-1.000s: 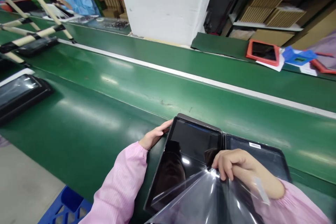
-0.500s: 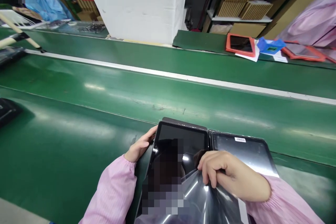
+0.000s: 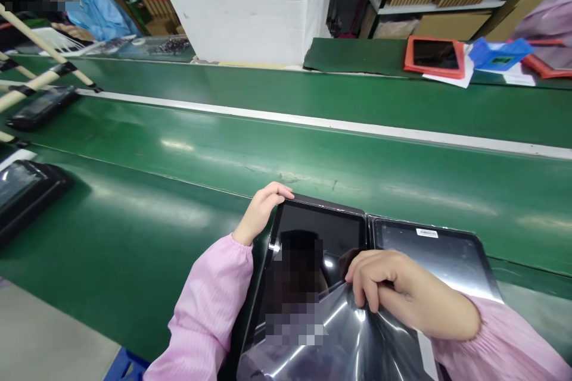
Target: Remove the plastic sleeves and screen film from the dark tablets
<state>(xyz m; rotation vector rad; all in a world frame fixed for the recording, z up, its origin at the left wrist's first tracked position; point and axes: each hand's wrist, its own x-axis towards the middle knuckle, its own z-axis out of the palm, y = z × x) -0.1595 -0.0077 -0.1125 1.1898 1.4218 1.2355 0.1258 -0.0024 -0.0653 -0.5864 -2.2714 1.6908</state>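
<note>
While your right hand stays clenched on the plastic film — pinched tight — your left hand grasps the tablet by its top edge.

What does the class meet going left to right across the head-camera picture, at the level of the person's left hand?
Black-framed tablet, left hand, dark tablet, tablet with a white label.
</note>
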